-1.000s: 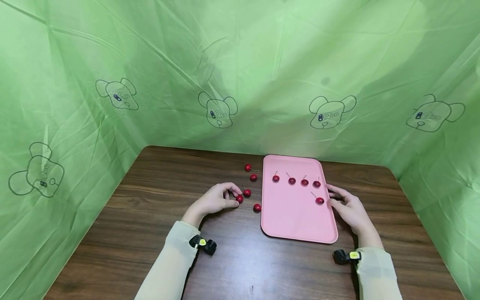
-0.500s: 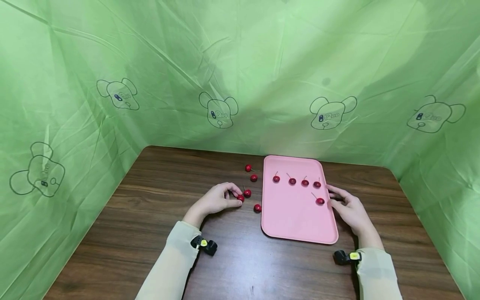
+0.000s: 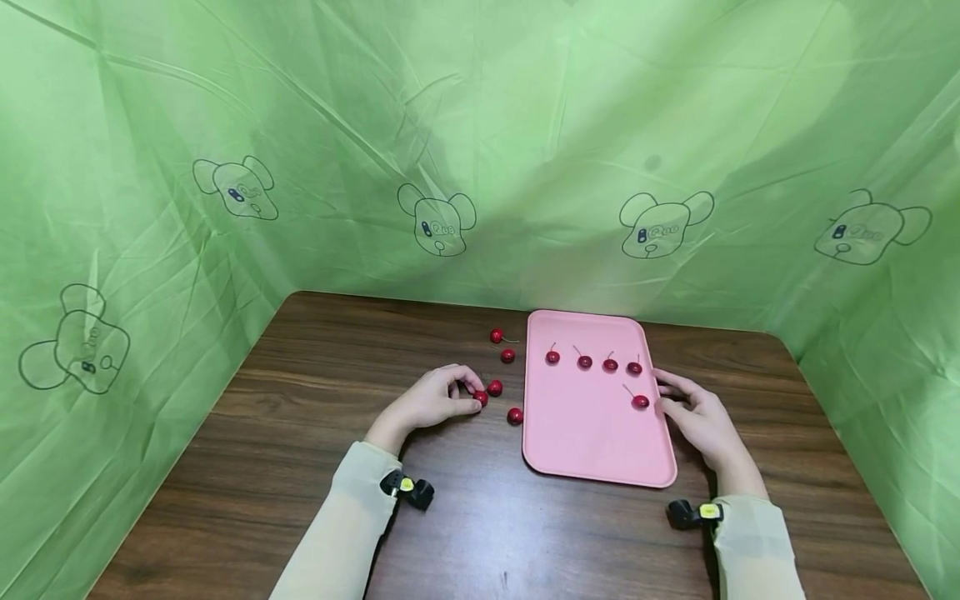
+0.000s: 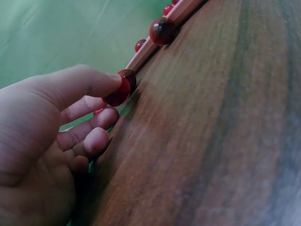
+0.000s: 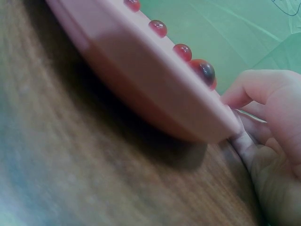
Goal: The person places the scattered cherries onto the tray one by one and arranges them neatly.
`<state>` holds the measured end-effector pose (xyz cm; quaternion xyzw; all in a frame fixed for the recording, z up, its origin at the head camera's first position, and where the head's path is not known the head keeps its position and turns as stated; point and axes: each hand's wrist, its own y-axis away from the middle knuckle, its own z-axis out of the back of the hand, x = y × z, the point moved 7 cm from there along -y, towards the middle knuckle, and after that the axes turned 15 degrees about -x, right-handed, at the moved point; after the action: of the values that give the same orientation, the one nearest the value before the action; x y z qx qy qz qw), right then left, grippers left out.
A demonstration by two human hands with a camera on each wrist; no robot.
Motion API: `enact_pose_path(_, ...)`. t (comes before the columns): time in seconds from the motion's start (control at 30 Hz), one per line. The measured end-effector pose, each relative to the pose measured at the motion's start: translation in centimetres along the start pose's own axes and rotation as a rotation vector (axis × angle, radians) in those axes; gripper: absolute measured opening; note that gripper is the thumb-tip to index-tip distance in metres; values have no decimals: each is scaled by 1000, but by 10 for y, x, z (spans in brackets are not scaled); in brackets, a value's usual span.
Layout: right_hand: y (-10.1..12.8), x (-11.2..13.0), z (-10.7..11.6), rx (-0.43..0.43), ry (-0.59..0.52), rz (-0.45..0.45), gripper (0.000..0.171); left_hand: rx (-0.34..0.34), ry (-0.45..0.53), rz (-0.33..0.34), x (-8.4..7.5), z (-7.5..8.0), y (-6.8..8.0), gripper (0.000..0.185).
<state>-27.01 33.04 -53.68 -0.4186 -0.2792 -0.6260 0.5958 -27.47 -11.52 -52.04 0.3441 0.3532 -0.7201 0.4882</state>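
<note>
In the head view my left hand [image 3: 431, 397] pinches a red cherry [image 3: 480, 398] between thumb and fingertips, low over the table. Close beside it lies another cherry [image 3: 495, 388], which the left wrist view shows partly behind the pinched cherry [image 4: 118, 93]. My right hand [image 3: 697, 417] rests with thumb and fingertips against the right rim of the pink tray [image 3: 592, 450]. The right wrist view has the thumb at the tray's edge [image 5: 155, 80], with other fingers partly hidden beyond it. Several cherries stand in a row on the tray, and one cherry [image 3: 640, 402] sits nearer my right thumb.
Left of the tray are a stemmed cherry [image 3: 497, 336], a cherry [image 3: 507, 355] and a cherry [image 3: 515, 416] near its left rim. The brown wooden table [image 3: 465, 533] carries everything. A green curtain [image 3: 525, 125] with printed bear faces hangs behind and at both sides.
The pinched cherry has shifted only slightly. The stem that showed above the neighbouring cherry no longer shows there. My right hand and the tray have stayed in place.
</note>
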Motion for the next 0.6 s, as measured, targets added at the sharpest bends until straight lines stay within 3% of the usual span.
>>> enact_pose_path(0.6,3,6,0,2,9,-6,52,-5,158,73,6,5,0,19)
